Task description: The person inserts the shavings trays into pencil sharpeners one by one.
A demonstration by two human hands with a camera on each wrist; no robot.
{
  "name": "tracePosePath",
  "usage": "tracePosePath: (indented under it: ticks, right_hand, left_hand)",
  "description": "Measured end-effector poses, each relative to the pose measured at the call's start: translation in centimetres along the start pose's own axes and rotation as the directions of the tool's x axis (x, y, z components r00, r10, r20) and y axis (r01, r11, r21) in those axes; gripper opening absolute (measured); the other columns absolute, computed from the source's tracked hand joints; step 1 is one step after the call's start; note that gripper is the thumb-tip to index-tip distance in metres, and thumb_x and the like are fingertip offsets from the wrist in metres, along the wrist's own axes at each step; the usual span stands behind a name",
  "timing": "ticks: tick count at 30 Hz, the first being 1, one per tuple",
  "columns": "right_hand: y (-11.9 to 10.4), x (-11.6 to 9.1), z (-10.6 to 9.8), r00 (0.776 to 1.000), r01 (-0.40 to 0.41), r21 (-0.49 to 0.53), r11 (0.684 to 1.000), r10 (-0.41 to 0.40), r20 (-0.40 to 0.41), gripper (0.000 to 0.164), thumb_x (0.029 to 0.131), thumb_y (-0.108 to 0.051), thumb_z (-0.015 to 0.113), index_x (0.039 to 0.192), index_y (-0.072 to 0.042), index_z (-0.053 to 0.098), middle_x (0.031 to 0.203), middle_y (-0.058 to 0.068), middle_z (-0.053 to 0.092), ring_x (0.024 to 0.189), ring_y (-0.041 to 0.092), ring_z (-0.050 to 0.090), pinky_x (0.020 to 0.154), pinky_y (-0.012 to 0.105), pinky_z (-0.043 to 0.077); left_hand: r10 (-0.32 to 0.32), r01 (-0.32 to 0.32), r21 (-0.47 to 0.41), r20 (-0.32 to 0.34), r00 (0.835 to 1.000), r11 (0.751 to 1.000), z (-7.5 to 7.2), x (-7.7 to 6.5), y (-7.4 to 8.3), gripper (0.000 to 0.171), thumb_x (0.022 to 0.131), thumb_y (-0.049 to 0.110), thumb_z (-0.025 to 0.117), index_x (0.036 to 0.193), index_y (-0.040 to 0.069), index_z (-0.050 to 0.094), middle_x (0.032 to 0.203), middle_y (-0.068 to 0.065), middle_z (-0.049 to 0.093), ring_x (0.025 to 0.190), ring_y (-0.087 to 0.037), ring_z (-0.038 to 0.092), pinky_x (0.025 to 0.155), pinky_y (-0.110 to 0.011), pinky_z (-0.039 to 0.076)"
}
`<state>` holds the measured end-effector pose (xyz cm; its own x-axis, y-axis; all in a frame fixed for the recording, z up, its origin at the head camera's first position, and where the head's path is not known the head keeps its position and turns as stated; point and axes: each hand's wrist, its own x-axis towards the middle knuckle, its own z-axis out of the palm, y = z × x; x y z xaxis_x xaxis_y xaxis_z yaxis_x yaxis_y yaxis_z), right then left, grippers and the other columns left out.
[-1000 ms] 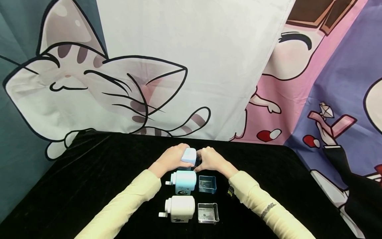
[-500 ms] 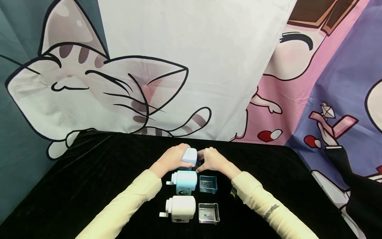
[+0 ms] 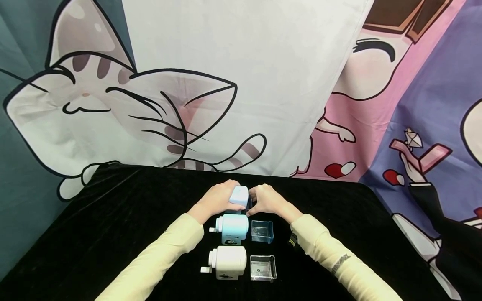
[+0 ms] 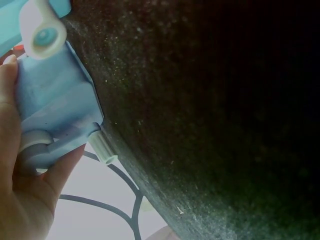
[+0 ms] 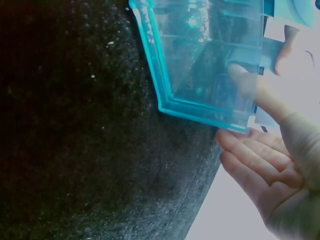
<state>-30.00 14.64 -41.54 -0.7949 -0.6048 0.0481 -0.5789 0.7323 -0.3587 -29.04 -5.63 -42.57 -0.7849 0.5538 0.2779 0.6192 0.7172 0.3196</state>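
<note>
A pale blue pencil sharpener stands farthest back in a row of crank sharpeners. My left hand grips its body from the left, thumb toward me; the left wrist view shows the crank side of this sharpener. At its right side, my right hand pinches a dark see-through shavings drawer, mostly hidden by the fingers. In the right wrist view, the right hand appears partly behind a clear blue drawer, with the thumb showing through it.
Nearer me stand a light blue sharpener and a white sharpener, cranks to the left. To their right lie a blue clear drawer and a colourless clear drawer. Black cloth covers the table; a printed curtain hangs behind.
Hardly anything differs. My right hand shifts very slightly beside the pale blue sharpener; the left hand keeps its grip, and the other sharpeners and drawers stay put.
</note>
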Motion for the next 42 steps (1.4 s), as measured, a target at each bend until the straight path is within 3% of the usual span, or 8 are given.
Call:
tracePosePath:
  ticks: [12, 28, 42]
  right_hand:
    - [-0.46, 0.35, -0.07, 1.000, 0.007, -0.024, 1.000, -0.007, 0.001, 0.046, 0.059, -0.033, 0.082, 0.093, -0.007, 0.066, 0.085, 0.001, 0.070, 0.074, 0.004, 0.061, 0.066, 0.019, 0.050]
    - [-0.61, 0.51, 0.34, 1.000, -0.013, 0.026, 1.000, 0.013, -0.021, 0.044, 0.058, -0.031, 0.083, 0.090, -0.008, 0.065, 0.084, 0.000, 0.069, 0.072, 0.002, 0.060, 0.064, 0.018, 0.049]
    - [-0.98, 0.62, 0.44, 0.998, -0.006, -0.018, 1.000, 0.004, -0.063, 0.039, 0.057, -0.032, 0.081, 0.083, -0.009, 0.062, 0.073, -0.004, 0.065, 0.061, 0.001, 0.054, 0.057, 0.018, 0.047]
  left_hand:
    - [0.015, -0.015, 0.000, -0.020, 1.000, 1.000, -0.04, 0.04, 0.10, 0.066, 0.071, 0.054, 0.069, 0.115, 0.009, 0.049, 0.103, -0.004, 0.056, 0.078, -0.014, 0.053, 0.070, -0.031, 0.048]
    - [0.011, -0.011, 0.001, -0.018, 1.000, 1.000, 0.04, -0.01, 0.03, 0.066, 0.071, 0.054, 0.069, 0.115, 0.009, 0.049, 0.103, -0.005, 0.056, 0.079, -0.014, 0.053, 0.071, -0.031, 0.048]
    - [0.019, -0.019, 0.006, -0.034, 0.999, 1.000, 0.08, -0.03, 0.06, 0.066, 0.070, 0.053, 0.070, 0.114, 0.009, 0.050, 0.103, -0.005, 0.057, 0.077, -0.015, 0.053, 0.069, -0.031, 0.048]
